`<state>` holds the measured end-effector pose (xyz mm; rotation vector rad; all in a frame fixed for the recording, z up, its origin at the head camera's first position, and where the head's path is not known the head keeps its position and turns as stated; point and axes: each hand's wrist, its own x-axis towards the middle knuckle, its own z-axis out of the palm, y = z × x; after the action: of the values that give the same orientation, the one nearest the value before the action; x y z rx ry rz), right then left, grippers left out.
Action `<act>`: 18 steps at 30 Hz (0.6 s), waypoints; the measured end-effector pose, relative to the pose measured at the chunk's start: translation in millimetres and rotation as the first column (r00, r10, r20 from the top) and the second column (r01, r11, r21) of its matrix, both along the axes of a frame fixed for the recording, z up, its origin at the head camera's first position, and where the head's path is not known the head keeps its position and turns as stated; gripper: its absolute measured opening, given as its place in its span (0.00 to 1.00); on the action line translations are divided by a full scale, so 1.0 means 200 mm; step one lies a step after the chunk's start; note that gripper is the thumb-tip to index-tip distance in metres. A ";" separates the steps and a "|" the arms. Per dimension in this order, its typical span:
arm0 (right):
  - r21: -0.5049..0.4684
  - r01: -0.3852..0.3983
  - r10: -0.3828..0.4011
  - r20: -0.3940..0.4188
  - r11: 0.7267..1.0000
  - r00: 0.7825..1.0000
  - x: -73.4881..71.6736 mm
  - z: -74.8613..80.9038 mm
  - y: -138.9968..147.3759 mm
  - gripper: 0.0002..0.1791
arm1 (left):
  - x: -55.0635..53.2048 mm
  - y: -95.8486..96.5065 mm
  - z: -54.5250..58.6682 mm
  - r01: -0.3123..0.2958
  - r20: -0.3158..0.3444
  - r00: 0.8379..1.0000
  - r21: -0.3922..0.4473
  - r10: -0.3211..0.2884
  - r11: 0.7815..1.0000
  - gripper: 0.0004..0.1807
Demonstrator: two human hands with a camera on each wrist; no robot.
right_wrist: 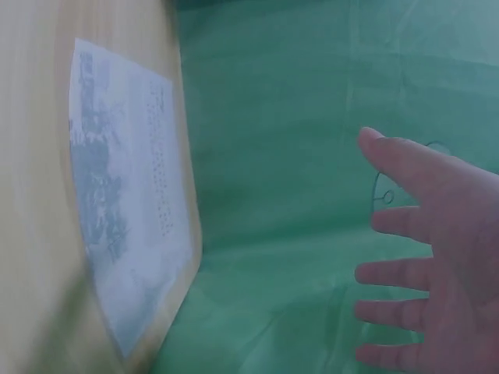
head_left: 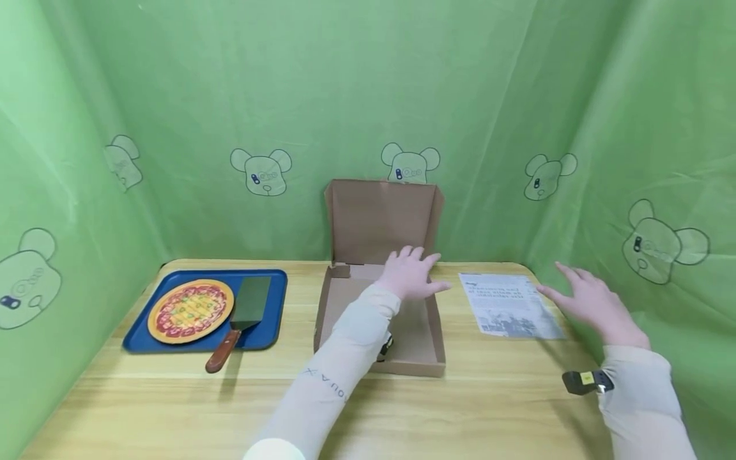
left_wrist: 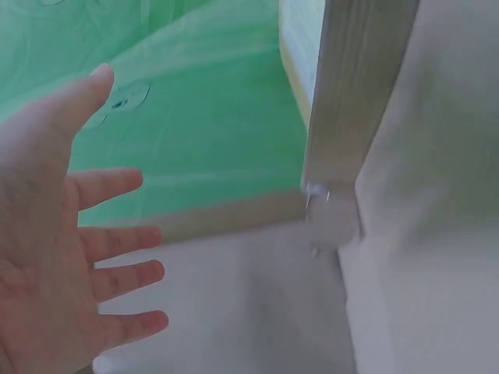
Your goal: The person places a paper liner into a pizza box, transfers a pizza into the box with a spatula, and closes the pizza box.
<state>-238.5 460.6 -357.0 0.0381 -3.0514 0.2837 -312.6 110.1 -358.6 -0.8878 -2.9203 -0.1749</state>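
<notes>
An open cardboard pizza box point(head_left: 384, 223) has its lid raised at the back. Above its base hovers my left hand point(head_left: 409, 278), fingers spread, holding nothing; its palm and extended fingers fill one side of the left wrist view. My right hand point(head_left: 598, 310) is in the air on the right, near a printed paper sheet point(head_left: 508, 305) lying on the table. Nothing is in that hand, and its fingers are apart. Over on the left, a pizza point(head_left: 191, 311) and a broad-bladed spatula point(head_left: 250, 303) with a wooden handle lie on a blue tray point(head_left: 133, 340).
The wooden table point(head_left: 477, 409) runs up to green curtains point(head_left: 299, 83) printed with mouse heads, at the back and both sides. A black wrist camera point(head_left: 583, 382) sits on my right sleeve. The spatula's handle juts over the tray's front edge.
</notes>
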 end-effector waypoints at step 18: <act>-0.212 0.038 0.006 0.204 0.977 0.979 -0.14 -0.09 0.13 0.48 | 0.01 0.37 -0.14 0.047 0.316 0.934 0.360 -0.169 0.932 0.37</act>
<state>-266.3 486.5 -375.6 -0.0302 -3.1987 0.6531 -311.5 184.9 -387.0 -1.0464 -2.9884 -0.9128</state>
